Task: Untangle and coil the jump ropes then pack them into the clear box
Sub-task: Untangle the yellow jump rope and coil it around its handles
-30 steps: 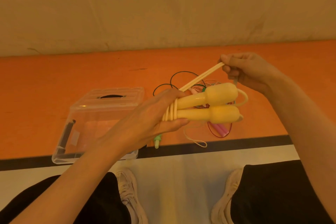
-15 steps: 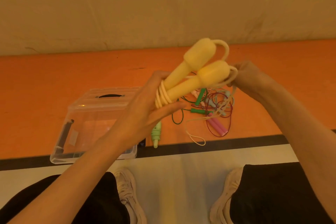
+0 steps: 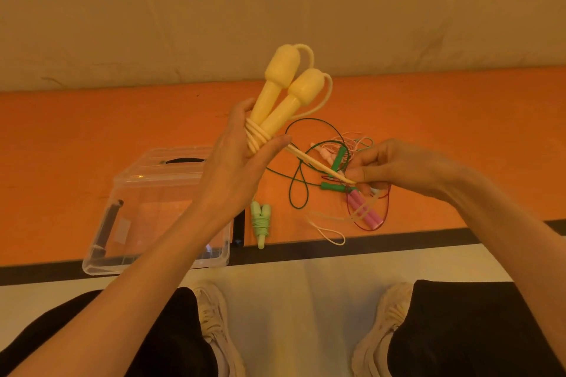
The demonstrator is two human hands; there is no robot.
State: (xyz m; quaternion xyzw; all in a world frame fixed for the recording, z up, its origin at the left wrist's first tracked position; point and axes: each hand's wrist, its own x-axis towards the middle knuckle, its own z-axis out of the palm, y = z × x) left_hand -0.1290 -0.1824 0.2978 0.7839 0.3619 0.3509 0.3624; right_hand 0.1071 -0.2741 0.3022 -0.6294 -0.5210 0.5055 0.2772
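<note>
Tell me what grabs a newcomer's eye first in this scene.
The pair of yellow handles stands out, raised at centre in the left hand, cord wound round their lower ends. The right hand pinches the yellow cord stretched between them. Below lies a tangle of ropes on the orange floor, with the clear box at left.

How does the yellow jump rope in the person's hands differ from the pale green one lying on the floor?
The yellow jump rope with bulbous handles is held up in the left hand, while the pale green jump rope lies on the orange floor beside the clear plastic box. The yellow one's cord is only partly wound, with the right hand pinching its free length; the green one looks fully wrapped. Both have paired handles bound by their own cord.
</note>
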